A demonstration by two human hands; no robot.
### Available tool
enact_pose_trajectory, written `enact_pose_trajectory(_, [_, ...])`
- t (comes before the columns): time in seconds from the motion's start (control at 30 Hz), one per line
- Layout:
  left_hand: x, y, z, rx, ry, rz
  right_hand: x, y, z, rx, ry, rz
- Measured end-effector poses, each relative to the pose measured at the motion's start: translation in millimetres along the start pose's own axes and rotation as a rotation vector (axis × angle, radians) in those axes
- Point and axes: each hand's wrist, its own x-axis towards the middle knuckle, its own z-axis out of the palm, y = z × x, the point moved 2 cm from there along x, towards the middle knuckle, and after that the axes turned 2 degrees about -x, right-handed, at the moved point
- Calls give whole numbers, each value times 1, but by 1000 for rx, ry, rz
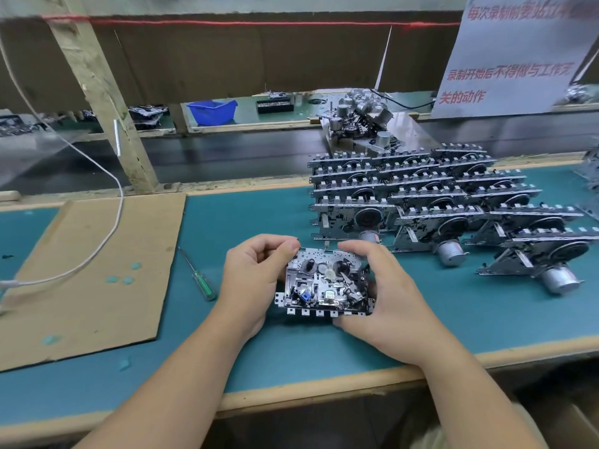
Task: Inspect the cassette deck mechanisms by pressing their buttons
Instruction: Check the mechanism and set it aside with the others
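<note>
A metal cassette deck mechanism point(325, 285) is held just above the green bench mat, its gears and reels facing up and a row of white buttons along its near edge. My left hand point(256, 280) grips its left side, fingers curled over the far edge. My right hand point(385, 293) grips the right side, with the thumb under the near edge by the buttons and the fingers curled over the top right corner. Several more mechanisms point(431, 202) stand stacked in rows to the right, motors hanging below.
A green-handled screwdriver point(198, 277) lies left of my left hand. A cardboard sheet point(94, 273) covers the left of the mat, with a white cable point(107, 234) across it. A wooden post point(103, 98) rises behind. A blue bin point(212, 111) and a printed sign point(515, 56) lie beyond the conveyor.
</note>
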Motion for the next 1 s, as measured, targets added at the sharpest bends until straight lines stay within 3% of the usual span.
enact_pose_trajectory(0.2, [2,-2,-3,4,13,4,-4,1,-7,99,-209,3])
enact_pose_trajectory(0.77, [-2,-1,0,24,21,38,-6,1,-3,181,-133,34])
enact_pose_trajectory(0.9, [-4,2,4,60,-52,-5,-7,-1,-2,105,-107,19])
enact_pose_trajectory(1.0, [-6,4,5,220,-184,41,-7,-1,-4,55,-96,-10])
